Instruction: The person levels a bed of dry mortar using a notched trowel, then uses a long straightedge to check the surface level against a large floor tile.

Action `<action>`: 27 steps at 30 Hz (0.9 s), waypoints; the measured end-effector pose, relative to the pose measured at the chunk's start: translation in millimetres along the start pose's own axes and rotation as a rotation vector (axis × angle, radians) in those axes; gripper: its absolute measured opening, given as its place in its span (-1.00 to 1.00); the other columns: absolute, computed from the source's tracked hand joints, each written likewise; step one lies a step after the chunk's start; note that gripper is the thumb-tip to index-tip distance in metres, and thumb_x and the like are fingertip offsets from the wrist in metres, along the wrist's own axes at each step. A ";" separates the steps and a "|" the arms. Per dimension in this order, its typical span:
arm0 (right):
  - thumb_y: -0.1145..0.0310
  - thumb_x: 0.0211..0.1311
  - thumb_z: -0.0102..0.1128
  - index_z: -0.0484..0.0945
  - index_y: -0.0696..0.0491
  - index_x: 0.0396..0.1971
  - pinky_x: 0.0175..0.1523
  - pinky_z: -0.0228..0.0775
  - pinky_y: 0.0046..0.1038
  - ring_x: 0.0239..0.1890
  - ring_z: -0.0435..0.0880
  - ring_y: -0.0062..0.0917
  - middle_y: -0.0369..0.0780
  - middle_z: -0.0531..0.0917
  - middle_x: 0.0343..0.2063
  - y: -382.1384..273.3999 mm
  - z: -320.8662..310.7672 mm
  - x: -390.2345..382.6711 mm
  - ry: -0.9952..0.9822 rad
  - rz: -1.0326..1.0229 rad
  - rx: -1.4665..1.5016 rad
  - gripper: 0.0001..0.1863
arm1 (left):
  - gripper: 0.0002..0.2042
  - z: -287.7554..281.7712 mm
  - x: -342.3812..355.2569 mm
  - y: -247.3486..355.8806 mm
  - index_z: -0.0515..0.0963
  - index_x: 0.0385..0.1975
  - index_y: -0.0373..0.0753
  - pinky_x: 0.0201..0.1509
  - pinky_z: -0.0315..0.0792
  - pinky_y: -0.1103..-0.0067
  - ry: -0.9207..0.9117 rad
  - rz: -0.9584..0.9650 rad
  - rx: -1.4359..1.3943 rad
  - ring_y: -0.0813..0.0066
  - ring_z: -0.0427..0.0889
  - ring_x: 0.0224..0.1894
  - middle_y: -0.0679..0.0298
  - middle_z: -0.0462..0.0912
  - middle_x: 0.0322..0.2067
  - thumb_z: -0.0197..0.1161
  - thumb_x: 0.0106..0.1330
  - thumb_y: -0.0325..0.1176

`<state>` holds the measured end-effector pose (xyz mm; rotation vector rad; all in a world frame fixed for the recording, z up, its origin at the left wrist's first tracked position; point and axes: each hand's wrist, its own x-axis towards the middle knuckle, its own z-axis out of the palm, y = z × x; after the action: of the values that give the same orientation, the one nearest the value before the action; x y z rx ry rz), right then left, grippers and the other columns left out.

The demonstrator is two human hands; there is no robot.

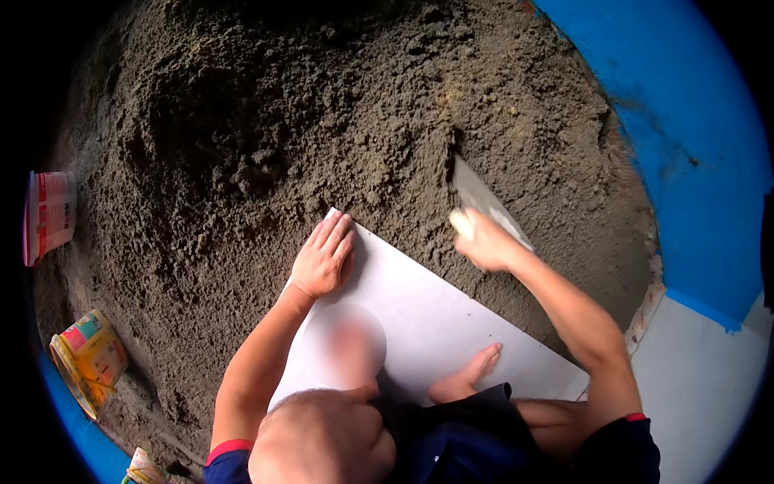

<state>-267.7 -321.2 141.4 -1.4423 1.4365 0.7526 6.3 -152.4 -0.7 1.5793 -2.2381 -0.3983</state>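
Rough mortar (387, 105), right hand (486, 242) gripping trowel (488, 198), left hand (322, 258) on panel (427, 298)

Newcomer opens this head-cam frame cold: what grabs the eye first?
Probably the rough grey-brown granular material filling the upper middle. Against it, the white panel stands out at lower centre, with the left hand flat near its top corner; farther right, the right hand grips a flat-bladed tool. Bright blue covers the upper right.

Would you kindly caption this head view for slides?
Trowel in right hand, left hand on white panel, amid mortar.
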 end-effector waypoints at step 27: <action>0.32 0.21 0.25 0.45 0.18 0.02 -0.58 0.44 -0.49 -0.59 0.57 -0.58 -0.18 0.62 -0.40 -37.4 -28.6 -5.9 0.251 -0.203 -0.046 -0.58 | -0.51 -4.2 7.1 2.2 0.44 0.18 -0.36 0.51 0.12 0.21 -0.013 -0.034 0.030 -0.03 0.25 0.44 -0.06 0.36 0.32 0.18 0.28 -0.25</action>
<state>-237.3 -349.3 164.6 -1.7368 1.4369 0.4937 4.2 -158.4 5.0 1.6365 -2.2395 -0.3871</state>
